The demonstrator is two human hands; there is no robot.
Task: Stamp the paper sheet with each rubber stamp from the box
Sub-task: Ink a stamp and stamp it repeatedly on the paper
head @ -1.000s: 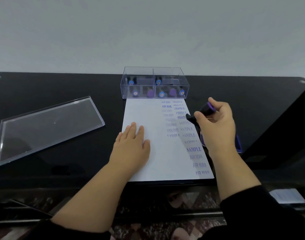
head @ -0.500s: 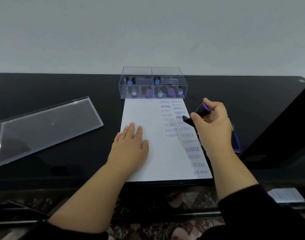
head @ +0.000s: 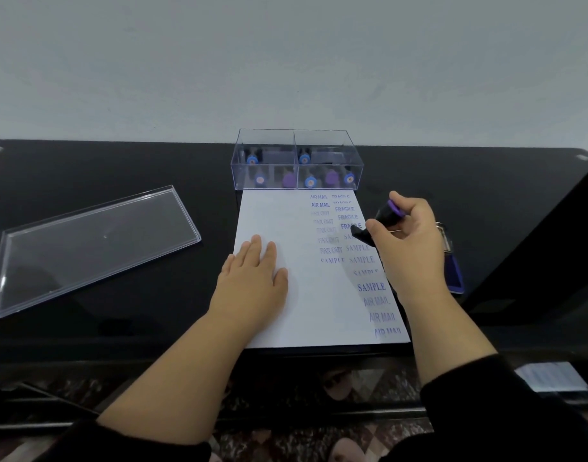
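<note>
A white paper sheet [head: 286, 211] lies on the black table, its right half covered with blue stamped words such as AIR MAIL, FRAGILE and SAMPLE. My left hand [head: 252, 281] lies flat on the sheet's left middle. My right hand [head: 406, 241] grips a black rubber stamp [head: 384, 218] with a purple cap, tilted, its base over the sheet's right edge near a FRAGILE print. Behind the sheet stands a clear plastic box [head: 296, 161] holding several stamps with blue and purple caps.
The box's clear lid [head: 86, 248] lies to the left on the black table [head: 119, 168]. A blue ink pad [head: 454, 271] sits just right of the sheet, partly hidden by my right hand. A grey wall rises behind the table.
My right hand with the stamp has shifted slightly left, toward the sheet's right edge. My left hand stays flat on the paper.
</note>
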